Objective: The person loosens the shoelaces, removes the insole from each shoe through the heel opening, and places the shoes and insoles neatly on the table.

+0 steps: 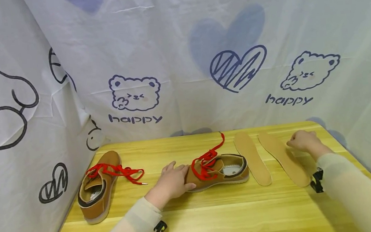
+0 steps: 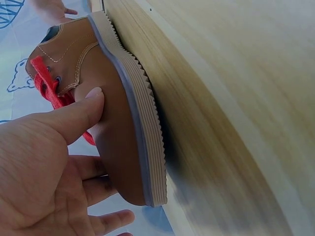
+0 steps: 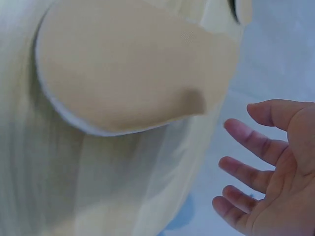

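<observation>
A brown shoe [image 1: 225,179] with loose red laces [image 1: 206,165] lies sideways near the middle of the table. My left hand [image 1: 172,181] grips its toe. In the left wrist view the thumb [image 2: 91,108] presses on the near side of the toe, while the other fingers reach round the far side, partly hidden. On the right, two tan insoles lie side by side, a left one [image 1: 253,158] and a right one [image 1: 284,159]. Just beyond the right insole hovers my right hand [image 1: 305,143], its fingers loosely bent and apart, with nothing held.
The matching brown shoe [image 1: 95,206] stands at the table's left, its red laces trailing rightward. A white printed cloth [image 1: 172,39] hangs behind the wooden table [image 1: 214,220] and along its sides.
</observation>
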The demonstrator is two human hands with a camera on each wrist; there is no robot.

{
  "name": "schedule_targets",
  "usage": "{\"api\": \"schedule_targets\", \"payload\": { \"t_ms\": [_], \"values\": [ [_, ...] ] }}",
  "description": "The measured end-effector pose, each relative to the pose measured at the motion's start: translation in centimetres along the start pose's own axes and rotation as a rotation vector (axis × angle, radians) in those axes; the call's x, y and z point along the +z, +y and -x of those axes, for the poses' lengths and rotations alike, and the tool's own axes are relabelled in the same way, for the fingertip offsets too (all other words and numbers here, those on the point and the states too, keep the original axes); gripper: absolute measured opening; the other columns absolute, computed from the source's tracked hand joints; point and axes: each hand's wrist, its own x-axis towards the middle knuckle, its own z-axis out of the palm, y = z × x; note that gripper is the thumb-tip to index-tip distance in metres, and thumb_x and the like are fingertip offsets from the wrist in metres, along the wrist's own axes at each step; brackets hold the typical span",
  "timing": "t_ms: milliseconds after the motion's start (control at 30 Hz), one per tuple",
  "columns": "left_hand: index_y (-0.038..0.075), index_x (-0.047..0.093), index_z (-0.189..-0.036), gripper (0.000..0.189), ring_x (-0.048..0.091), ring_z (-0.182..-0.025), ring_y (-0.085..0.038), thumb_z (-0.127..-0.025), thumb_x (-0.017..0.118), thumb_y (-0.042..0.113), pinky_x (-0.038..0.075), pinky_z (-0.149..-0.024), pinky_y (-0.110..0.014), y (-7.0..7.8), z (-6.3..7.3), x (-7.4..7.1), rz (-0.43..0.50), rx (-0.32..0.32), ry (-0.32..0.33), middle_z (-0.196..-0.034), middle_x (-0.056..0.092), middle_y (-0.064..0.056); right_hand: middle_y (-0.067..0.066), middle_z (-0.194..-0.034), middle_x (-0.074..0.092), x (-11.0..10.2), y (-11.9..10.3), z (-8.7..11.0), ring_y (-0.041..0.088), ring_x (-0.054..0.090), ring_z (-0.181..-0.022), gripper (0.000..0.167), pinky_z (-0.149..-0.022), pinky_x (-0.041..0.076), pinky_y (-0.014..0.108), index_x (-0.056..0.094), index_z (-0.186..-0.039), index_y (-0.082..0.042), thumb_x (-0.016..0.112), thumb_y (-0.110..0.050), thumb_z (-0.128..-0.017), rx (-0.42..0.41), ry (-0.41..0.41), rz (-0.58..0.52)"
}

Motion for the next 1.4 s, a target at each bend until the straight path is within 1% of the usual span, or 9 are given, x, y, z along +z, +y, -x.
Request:
{"api": "schedule_targets", "payload": {
  "t_ms": [200,367,467,567,700,833,933,1033,1400],
  "values": [
    [0.008,0.048,-0.149,0.076,0.032,-0.143,-0.044,-0.092,0.064,0.056,0.026,-0.115,-0.058,0.0,0.1,-0.1,-0.002,0.001,0.004,-0.147,0.052,-0.009,-0.003,-0.055,0.037,-0.7,-2.1,0.7,0.02,0.037,-0.061,0.041,-0.083,0.024,0.051,0.042,-0.058,-0.017,0.055,-0.028,-0.095,-0.048,0.04,0.04],
    [0.009,0.048,-0.149,0.076,0.031,-0.143,-0.044,-0.093,0.063,0.056,0.025,-0.115,-0.057,0.0,0.1,-0.1,-0.001,0.001,0.007,-0.147,0.052,-0.009,-0.001,-0.058,0.04,-1.4,-4.1,1.3,0.024,0.039,-0.071,0.04,-0.087,0.027,0.055,0.043,-0.06,-0.017,0.057,-0.03,-0.096,-0.071,0.048,0.046],
    [0.009,0.048,-0.149,0.075,0.031,-0.143,-0.044,-0.093,0.063,0.057,0.026,-0.115,-0.057,0.1,0.1,0.0,-0.002,0.002,0.007,-0.147,0.053,-0.009,0.002,-0.062,0.047,-1.6,-5.1,1.6,0.03,0.043,-0.079,0.038,-0.089,0.029,0.056,0.049,-0.063,-0.014,0.057,-0.03,-0.096,-0.072,0.044,0.046],
    [0.008,0.049,-0.149,0.075,0.032,-0.143,-0.044,-0.093,0.063,0.056,0.026,-0.115,-0.057,0.1,0.1,0.0,-0.002,0.004,0.01,-0.147,0.053,-0.01,0.007,-0.073,0.059,-1.9,-6.2,2.0,0.04,0.047,-0.092,0.032,-0.091,0.033,0.06,0.062,-0.073,-0.007,0.058,-0.03,-0.096,-0.08,0.056,0.041],
    [0.008,0.049,-0.148,0.074,0.032,-0.142,-0.044,-0.093,0.064,0.055,0.026,-0.115,-0.057,0.1,0.2,-0.1,-0.002,0.004,0.012,-0.146,0.053,-0.011,0.014,-0.09,0.069,-1.9,-7.7,2.7,0.048,0.046,-0.099,0.03,-0.089,0.037,0.06,0.072,-0.087,-0.002,0.061,-0.029,-0.094,-0.104,0.101,0.034],
    [0.008,0.049,-0.148,0.074,0.032,-0.143,-0.044,-0.093,0.064,0.055,0.026,-0.115,-0.057,0.2,0.3,-0.2,-0.001,0.001,0.01,-0.147,0.053,-0.011,0.025,-0.107,0.069,-1.5,-9.1,3.4,0.052,0.046,-0.103,0.027,-0.092,0.037,0.062,0.075,-0.088,-0.002,0.063,-0.026,-0.093,-0.136,0.147,0.028],
    [0.008,0.049,-0.149,0.074,0.032,-0.143,-0.044,-0.093,0.064,0.054,0.026,-0.115,-0.057,0.2,0.3,-0.2,-0.002,0.0,0.01,-0.147,0.053,-0.011,0.032,-0.122,0.062,-1.0,-9.8,3.8,0.058,0.042,-0.113,0.025,-0.099,0.033,0.065,0.076,-0.087,-0.004,0.064,-0.025,-0.094,-0.153,0.165,0.021],
    [0.008,0.049,-0.148,0.074,0.033,-0.142,-0.044,-0.093,0.064,0.054,0.026,-0.115,-0.058,0.3,0.3,-0.3,-0.001,0.0,0.012,-0.146,0.053,-0.011,0.036,-0.131,0.055,-0.6,-10.3,4.2,0.062,0.037,-0.12,0.024,-0.103,0.028,0.067,0.077,-0.085,-0.006,0.064,-0.024,-0.093,-0.175,0.183,0.014],
    [0.008,0.049,-0.148,0.073,0.033,-0.142,-0.044,-0.093,0.064,0.054,0.027,-0.115,-0.058,0.3,0.3,-0.3,0.0,0.0,0.014,-0.146,0.054,-0.01,0.034,-0.136,0.052,1.0,-12.8,5.4,0.058,0.036,-0.125,0.021,-0.103,0.031,0.067,0.074,-0.082,-0.01,0.065,-0.023,-0.095,-0.214,0.202,-0.046]
  ]
}}
